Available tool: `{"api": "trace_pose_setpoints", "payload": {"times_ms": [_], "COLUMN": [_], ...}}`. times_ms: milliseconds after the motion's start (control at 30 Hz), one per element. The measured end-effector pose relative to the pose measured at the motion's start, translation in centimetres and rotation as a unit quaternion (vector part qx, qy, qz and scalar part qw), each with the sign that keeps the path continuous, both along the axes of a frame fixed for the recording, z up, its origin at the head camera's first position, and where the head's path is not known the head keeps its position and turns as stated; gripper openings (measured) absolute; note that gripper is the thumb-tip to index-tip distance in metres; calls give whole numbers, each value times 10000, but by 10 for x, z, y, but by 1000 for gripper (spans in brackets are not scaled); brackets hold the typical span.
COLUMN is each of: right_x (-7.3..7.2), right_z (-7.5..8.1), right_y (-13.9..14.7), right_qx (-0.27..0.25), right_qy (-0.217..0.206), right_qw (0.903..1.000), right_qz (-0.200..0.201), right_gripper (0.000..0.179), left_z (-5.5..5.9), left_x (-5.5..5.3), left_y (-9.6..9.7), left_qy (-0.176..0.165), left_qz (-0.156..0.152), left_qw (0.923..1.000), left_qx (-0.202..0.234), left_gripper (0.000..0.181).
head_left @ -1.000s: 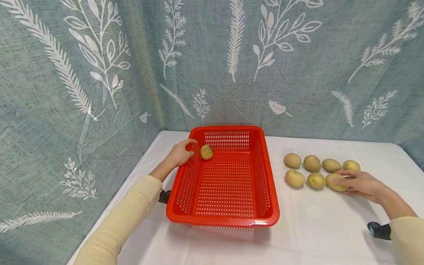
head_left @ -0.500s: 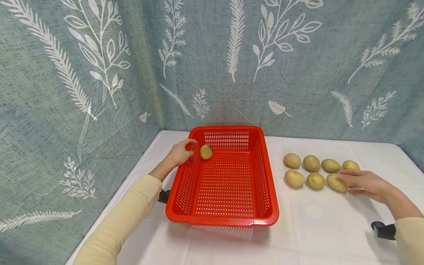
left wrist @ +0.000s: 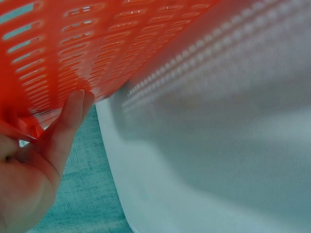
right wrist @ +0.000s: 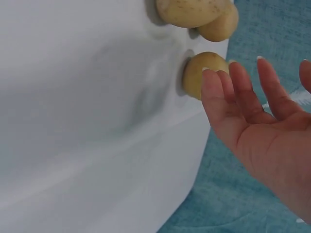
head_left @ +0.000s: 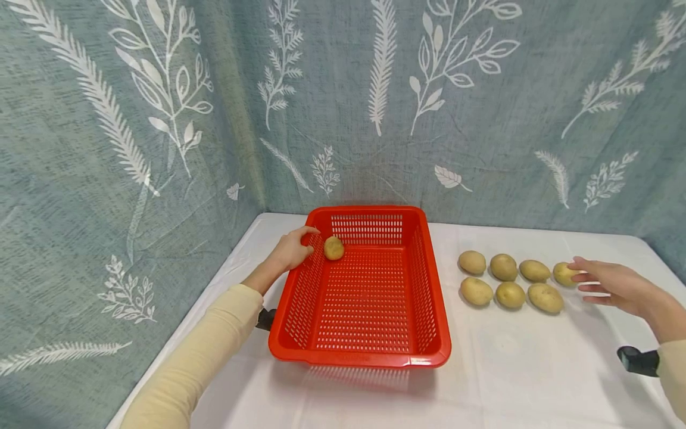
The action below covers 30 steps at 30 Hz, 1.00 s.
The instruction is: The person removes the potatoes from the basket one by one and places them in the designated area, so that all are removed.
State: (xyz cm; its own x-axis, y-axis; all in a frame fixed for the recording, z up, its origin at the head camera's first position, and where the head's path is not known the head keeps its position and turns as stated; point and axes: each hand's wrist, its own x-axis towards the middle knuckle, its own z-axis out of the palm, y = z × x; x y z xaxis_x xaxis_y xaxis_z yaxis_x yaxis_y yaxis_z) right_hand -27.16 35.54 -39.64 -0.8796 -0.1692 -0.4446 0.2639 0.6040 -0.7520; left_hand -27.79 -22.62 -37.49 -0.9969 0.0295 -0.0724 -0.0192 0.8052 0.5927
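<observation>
A red plastic basket (head_left: 364,298) with slotted walls stands on the white-covered table. My left hand (head_left: 289,249) grips its left rim; in the left wrist view the fingers (left wrist: 73,114) lie against the outside of the wall. One potato (head_left: 334,248) lies in the basket's far left corner. Two rows of potatoes lie right of the basket, with one potato (head_left: 545,298) at the right end of the near row. Beside the far row's last potato (head_left: 564,274), my right hand (head_left: 621,286) hovers with fingers spread, holding nothing. The right wrist view shows its fingertips in front of that potato (right wrist: 201,73).
Several other potatoes, such as the near row's left one (head_left: 476,291), lie close together. A patterned teal curtain (head_left: 343,107) hangs behind and to the left of the table. White tablecloth (head_left: 514,369) stretches in front of the potatoes.
My right hand has left the potato at the right end of the near row and moved right and slightly back, towards the far row's end. That potato stays in the row. My left hand keeps its place.
</observation>
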Motion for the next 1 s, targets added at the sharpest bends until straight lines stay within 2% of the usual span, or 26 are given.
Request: {"api": "trace_pose_setpoints", "payload": {"times_ms": [167, 500, 700, 867, 933, 1000], "right_x": [-8, -18, -22, -27, -30, -31], "right_z": [8, 26, 31, 37, 39, 42], "right_y": [-1, -11, -22, -31, -36, -41], "right_qx": [-26, -238, -815, -1566, -1827, -2055], "right_qy": [83, 238, 202, -15, -128, -207], "right_qw": [9999, 9987, 9961, 9876, 9831, 9784], "right_qz": [78, 388, 258, 93, 59, 2], "right_gripper": [87, 79, 77, 78, 71, 56], "left_z": [1, -2, -3, -2, -2, -1], "left_x": [0, 0, 0, 1, 1, 1], "left_y": [-1, -1, -1, 0, 0, 0], "left_qy": [20, -3, 19, 39, 47, 42], "left_qz": [14, 26, 10, -3, 9, 26], "left_qw": [10000, 10000, 10000, 10000, 10000, 9999], "left_qx": [-20, 72, 70, 88, 83, 92], "left_gripper": [44, 44, 44, 44, 44, 44]}}
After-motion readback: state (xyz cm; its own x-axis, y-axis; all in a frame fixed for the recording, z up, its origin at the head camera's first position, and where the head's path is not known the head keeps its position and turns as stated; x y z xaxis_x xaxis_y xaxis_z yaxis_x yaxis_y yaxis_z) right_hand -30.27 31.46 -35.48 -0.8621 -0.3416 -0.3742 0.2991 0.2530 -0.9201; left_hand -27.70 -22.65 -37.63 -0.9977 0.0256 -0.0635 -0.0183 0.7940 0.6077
